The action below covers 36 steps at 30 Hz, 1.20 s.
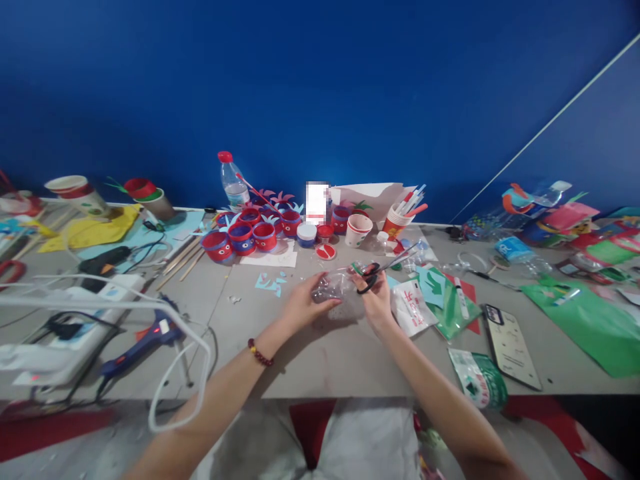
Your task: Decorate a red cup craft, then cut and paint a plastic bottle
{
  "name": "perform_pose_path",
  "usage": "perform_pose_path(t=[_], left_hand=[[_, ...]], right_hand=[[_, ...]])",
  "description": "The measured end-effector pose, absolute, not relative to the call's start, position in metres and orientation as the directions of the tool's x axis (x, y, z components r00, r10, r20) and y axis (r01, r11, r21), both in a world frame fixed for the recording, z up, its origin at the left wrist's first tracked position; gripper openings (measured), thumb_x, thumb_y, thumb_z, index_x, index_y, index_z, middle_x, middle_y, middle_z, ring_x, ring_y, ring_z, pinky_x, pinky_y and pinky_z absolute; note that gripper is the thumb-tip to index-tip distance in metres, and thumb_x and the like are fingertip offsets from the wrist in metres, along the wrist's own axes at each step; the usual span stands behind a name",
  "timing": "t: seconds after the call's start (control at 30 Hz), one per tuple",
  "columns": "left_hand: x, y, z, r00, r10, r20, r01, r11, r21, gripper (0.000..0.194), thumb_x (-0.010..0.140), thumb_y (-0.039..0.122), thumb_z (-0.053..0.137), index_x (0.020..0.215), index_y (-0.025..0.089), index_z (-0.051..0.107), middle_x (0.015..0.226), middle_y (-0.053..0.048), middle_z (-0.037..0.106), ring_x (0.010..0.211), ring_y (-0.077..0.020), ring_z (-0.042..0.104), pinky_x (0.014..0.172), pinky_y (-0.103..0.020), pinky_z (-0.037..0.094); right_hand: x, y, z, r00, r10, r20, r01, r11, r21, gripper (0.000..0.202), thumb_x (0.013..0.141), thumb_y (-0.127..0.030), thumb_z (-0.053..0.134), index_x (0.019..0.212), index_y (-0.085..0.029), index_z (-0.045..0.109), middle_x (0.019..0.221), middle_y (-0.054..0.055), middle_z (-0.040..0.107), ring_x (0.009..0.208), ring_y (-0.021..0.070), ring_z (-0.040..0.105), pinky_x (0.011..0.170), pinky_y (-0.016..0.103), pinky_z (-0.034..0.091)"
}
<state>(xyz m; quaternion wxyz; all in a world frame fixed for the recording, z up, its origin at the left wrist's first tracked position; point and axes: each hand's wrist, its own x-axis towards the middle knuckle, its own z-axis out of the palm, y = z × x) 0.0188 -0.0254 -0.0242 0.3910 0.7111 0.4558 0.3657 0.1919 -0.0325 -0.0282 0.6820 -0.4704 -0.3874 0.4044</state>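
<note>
Clear plastic bottle [339, 288] pinched in left hand [306, 303]. Right hand [377, 303] grips scissors [373, 271]. Table [320, 367] stretches from hands to near edge.

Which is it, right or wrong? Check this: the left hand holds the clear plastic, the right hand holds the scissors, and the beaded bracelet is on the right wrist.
Wrong on one count: the beaded bracelet is on the left wrist, as the head view shows. The left hand does hold the clear plastic, and the right hand the scissors.
</note>
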Motion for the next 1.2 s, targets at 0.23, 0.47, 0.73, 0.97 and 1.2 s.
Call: perform_pose_path(t=[0.23,0.47,0.73,0.97,1.2], left_hand=[[0.015,-0.024,-0.023,0.294,0.945,0.147,0.499,-0.283,0.819,0.058,0.068,0.05,0.074,0.116,0.019,0.064,0.107,-0.01,0.072,0.099,-0.0284,0.066,0.092,-0.04,0.049],[0.013,-0.022,-0.027,0.295,0.939,0.174,0.497,-0.306,0.812,0.058,0.068,0.05,0.075,0.115,0.017,0.065,0.111,-0.012,0.072,0.101,-0.0294,0.067,0.092,-0.039,0.05],[0.013,-0.02,-0.028,0.275,0.937,0.214,0.465,-0.324,0.824,0.055,0.069,0.045,0.076,0.116,0.018,0.066,0.115,-0.012,0.07,0.105,-0.0301,0.066,0.095,-0.041,0.05],[0.015,-0.022,-0.033,0.323,0.904,0.281,0.426,-0.404,0.809,0.056,0.078,0.04,0.069,0.129,0.02,0.057,0.12,-0.01,0.068,0.108,-0.0259,0.065,0.095,-0.04,0.051],[0.013,-0.021,-0.03,0.363,0.879,0.309,0.399,-0.446,0.801,0.064,0.073,0.039,0.074,0.131,0.021,0.054,0.118,-0.01,0.068,0.108,-0.0264,0.064,0.096,-0.041,0.05]], right_hand=[[0.19,-0.033,-0.028,0.376,0.916,0.14,-0.179,0.22,-0.959,0.045,0.06,-0.043,0.082,0.08,-0.024,0.046,0.068,-0.007,0.048,0.061,0.0107,0.049,0.059,0.024,0.044],[0.191,-0.033,-0.032,0.374,0.918,0.131,-0.216,0.223,-0.95,0.046,0.059,-0.042,0.083,0.081,-0.024,0.047,0.069,-0.007,0.05,0.064,0.0115,0.052,0.063,0.026,0.046],[0.19,-0.033,-0.03,0.372,0.92,0.127,-0.228,0.223,-0.948,0.046,0.057,-0.038,0.085,0.08,-0.024,0.048,0.067,-0.007,0.049,0.063,0.0112,0.052,0.063,0.025,0.045],[0.194,-0.031,-0.034,0.361,0.921,0.148,-0.263,0.253,-0.931,0.042,0.063,-0.041,0.081,0.084,-0.024,0.049,0.073,-0.006,0.055,0.074,0.0141,0.059,0.075,0.03,0.049],[0.194,-0.032,-0.034,0.357,0.922,0.15,-0.258,0.251,-0.933,0.042,0.064,-0.04,0.081,0.085,-0.024,0.048,0.075,-0.005,0.058,0.08,0.0161,0.063,0.078,0.032,0.05]])
